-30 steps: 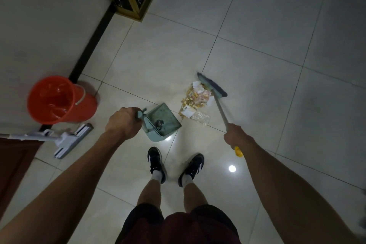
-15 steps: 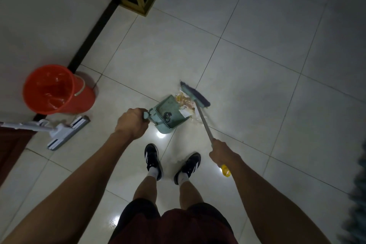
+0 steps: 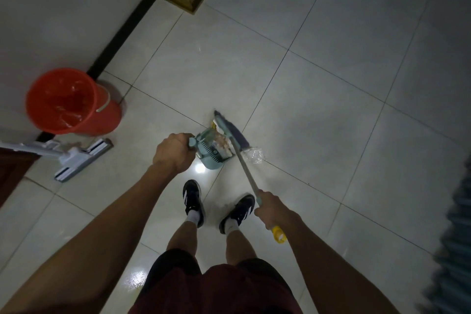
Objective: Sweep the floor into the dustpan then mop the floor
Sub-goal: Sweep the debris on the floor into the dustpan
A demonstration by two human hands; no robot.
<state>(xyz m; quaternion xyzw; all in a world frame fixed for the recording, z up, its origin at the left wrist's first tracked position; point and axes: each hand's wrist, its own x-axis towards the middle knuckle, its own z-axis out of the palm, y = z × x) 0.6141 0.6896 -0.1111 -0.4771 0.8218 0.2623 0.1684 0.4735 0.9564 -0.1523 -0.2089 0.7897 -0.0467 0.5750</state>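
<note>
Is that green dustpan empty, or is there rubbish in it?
Not empty: scraps lie inside the dustpan, pressed by the broom; a clear wrapper remains outside.

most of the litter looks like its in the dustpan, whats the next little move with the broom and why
Probably one short stroke: lift the broom head, set it behind the clear plastic wrapper and draw it into the dustpan. That wrapper lies on the tile outside the pan's mouth, while the other scraps sit inside. The left hand holds the pan, the right hand the handle.
</note>
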